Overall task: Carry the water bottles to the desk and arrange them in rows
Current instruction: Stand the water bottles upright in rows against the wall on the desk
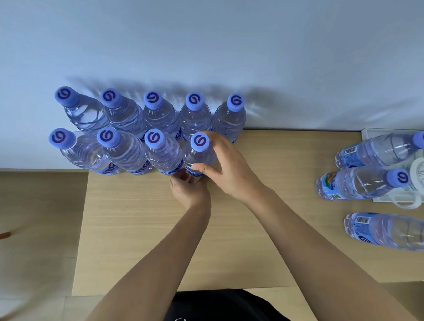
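— Pale wall behind, wooden worktop [264,213]: what's the step?
— Seating the fourth front-row bottle [198,157]; keep it upright, snug against its neighbour.
— And the hands?
— Right hand [226,168] curls round its body, left hand [189,191] grips its base.

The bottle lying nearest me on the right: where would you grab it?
Round its ribbed middle, coming down from above. The lying bottle rests on its side on the desk, apart from the others, so its body is open to a grip from above, while its cap runs off the picture's edge.
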`<act>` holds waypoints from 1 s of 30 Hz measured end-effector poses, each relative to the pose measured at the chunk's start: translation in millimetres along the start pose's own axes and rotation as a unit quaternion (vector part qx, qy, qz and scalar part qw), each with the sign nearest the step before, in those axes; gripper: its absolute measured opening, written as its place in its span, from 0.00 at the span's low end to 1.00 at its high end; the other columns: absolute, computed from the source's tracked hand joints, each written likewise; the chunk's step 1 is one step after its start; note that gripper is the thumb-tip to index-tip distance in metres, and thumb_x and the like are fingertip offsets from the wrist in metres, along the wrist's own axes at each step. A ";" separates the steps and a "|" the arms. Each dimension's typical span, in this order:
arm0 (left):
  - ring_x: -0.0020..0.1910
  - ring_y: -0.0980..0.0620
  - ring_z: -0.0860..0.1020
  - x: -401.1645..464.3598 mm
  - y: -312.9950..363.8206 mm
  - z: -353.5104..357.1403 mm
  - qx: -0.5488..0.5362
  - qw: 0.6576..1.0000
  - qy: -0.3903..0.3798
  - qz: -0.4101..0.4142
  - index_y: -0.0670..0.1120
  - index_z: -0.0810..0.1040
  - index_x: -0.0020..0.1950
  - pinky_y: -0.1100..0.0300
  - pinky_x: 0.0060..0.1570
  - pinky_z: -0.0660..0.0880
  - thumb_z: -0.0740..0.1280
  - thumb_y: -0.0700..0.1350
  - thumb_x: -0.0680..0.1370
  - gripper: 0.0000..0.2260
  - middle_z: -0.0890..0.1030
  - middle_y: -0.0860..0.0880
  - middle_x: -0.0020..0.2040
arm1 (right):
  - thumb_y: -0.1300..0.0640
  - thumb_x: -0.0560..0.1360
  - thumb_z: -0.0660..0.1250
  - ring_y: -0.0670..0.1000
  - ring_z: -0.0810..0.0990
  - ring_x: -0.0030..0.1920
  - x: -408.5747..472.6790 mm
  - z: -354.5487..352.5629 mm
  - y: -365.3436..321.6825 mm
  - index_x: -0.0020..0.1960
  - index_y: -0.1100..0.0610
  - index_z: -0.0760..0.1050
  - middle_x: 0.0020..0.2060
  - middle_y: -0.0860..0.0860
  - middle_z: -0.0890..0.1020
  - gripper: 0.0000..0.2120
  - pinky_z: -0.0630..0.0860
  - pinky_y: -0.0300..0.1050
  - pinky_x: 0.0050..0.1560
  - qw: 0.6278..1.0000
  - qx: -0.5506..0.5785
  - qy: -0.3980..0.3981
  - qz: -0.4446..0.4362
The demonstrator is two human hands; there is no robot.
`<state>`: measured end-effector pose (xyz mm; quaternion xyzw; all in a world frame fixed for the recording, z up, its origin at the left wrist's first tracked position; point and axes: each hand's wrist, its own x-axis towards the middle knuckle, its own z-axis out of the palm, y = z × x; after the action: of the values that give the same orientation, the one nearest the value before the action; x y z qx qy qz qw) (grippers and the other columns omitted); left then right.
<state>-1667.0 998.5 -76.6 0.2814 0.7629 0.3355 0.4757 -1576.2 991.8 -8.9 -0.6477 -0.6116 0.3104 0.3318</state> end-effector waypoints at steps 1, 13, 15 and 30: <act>0.52 0.46 0.80 0.5 0.9 0.8 0.004 1.000 0.004 -0.004 0.38 0.76 0.57 0.57 0.54 0.77 0.74 0.33 0.69 0.18 0.79 0.41 0.57 | 0.56 0.75 0.74 0.49 0.70 0.67 0.3 0.6 0.5 0.69 0.61 0.70 0.66 0.54 0.73 0.26 0.66 0.38 0.67 1.000 -0.002 0.010 -0.001; 0.54 0.46 0.78 -3.3 6.0 -4.6 0.030 0.999 -0.026 0.013 0.38 0.74 0.59 0.57 0.54 0.75 0.74 0.35 0.70 0.19 0.78 0.40 0.58 | 0.57 0.73 0.75 0.47 0.70 0.64 0.8 4.4 -0.9 0.73 0.62 0.66 0.65 0.57 0.70 0.32 0.68 0.37 0.63 0.999 0.005 0.038 0.021; 0.54 0.48 0.75 -6.7 5.9 -9.5 0.040 0.997 -0.059 0.020 0.41 0.72 0.60 0.60 0.53 0.72 0.75 0.36 0.70 0.21 0.75 0.43 0.58 | 0.57 0.72 0.76 0.46 0.70 0.66 -1.6 5.1 -2.4 0.74 0.61 0.64 0.66 0.55 0.71 0.36 0.65 0.32 0.64 0.997 0.028 0.051 0.043; 0.63 0.57 0.72 -37.2 1.8 -80.4 0.146 0.907 -0.363 0.157 0.47 0.72 0.69 0.59 0.63 0.71 0.74 0.42 0.74 0.25 0.74 0.54 0.64 | 0.53 0.74 0.74 0.47 0.70 0.69 -76.9 -0.9 -15.2 0.73 0.55 0.67 0.69 0.48 0.72 0.31 0.66 0.40 0.67 0.952 0.054 0.233 0.189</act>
<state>-1725.9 952.1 -29.3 0.5657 0.5237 0.1655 0.6151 -1588.9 915.5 3.6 -0.7870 -0.3656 0.2401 0.4351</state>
